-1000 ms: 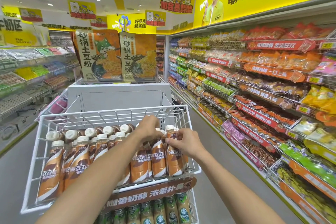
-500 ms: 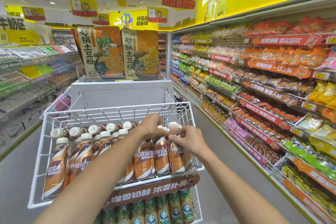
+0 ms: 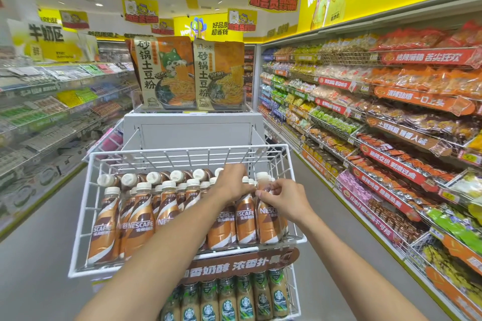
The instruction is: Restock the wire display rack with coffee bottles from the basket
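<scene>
A white wire display rack [image 3: 182, 155] stands in front of me, its top tier filled with several brown Nescafe coffee bottles [image 3: 138, 224] with white caps. My left hand [image 3: 230, 182] rests over the tops of bottles right of centre, fingers curled on them. My right hand [image 3: 283, 199] pinches the neck of the rightmost front coffee bottle [image 3: 267, 219], which stands upright at the tier's right end. The basket is not in view.
A lower tier holds several green-labelled Starbucks bottles [image 3: 227, 302] under a brown sign [image 3: 234, 267]. Behind the rack a white stand [image 3: 193, 130] carries two noodle packs [image 3: 167, 73]. Snack shelves [image 3: 391, 122] line the right aisle, and other shelves [image 3: 52, 101] the left.
Both hands stay at the right-hand bottles. My right hand has slid slightly lower on the rightmost bottle's neck. The view has tilted up a little.
</scene>
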The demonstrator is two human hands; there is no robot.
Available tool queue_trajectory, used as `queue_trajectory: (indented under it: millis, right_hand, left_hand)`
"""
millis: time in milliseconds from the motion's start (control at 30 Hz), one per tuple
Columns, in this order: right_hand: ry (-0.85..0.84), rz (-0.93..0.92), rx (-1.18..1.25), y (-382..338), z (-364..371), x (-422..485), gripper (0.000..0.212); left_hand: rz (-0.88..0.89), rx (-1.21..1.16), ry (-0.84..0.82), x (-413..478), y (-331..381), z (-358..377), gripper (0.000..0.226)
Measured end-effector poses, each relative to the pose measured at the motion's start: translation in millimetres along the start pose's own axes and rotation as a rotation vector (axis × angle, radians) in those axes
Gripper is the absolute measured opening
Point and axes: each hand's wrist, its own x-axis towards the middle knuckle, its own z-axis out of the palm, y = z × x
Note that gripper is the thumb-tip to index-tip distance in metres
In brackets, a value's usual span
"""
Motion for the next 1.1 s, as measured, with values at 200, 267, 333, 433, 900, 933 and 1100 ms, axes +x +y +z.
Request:
queue_trajectory:
  millis: [200, 267, 333, 433, 900, 933, 1100]
  right_hand:
    - [0.007, -0.021, -0.033, -0.2, -1.4, 0.1, 0.051]
    - [0.004, -0.031, -0.033, -1.8, -1.8, -0.5, 0.049]
    - [0.003, -0.039, -0.036, -2.7, -1.7, -1.3, 0.048]
    - [-0.011, -0.048, -0.048, -4.2, -3.5, -2.6, 0.049]
    - [-0.068, -0.237, -0.45, -2.1, -46.3, -63.5, 0.056]
    - [-0.102, -0.238, -0.491, -1.8, -51.0, -80.1, 0.058]
    - [-0.128, -0.264, -0.642, -8.1, -69.0, -162.0, 0.061]
  left_hand:
    - [-0.02, -0.043, 0.09, -16.7, 2.8, 4.6, 0.027]
    - [0.008, -0.021, 0.096, -20.8, 1.8, 3.0, 0.026]
    - [0.018, -0.015, 0.095, -25.0, 1.6, -0.9, 0.024]
    - [0.035, 0.006, 0.088, -29.7, 4.5, -10.6, 0.02]
    - [0.063, 0.515, -0.132, -161.7, -44.6, -85.5, 0.048]
    - [0.051, 0.516, -0.141, -179.0, -45.1, -86.6, 0.05]
    - [0.06, 0.538, -0.062, -269.6, -50.7, -83.2, 0.049]
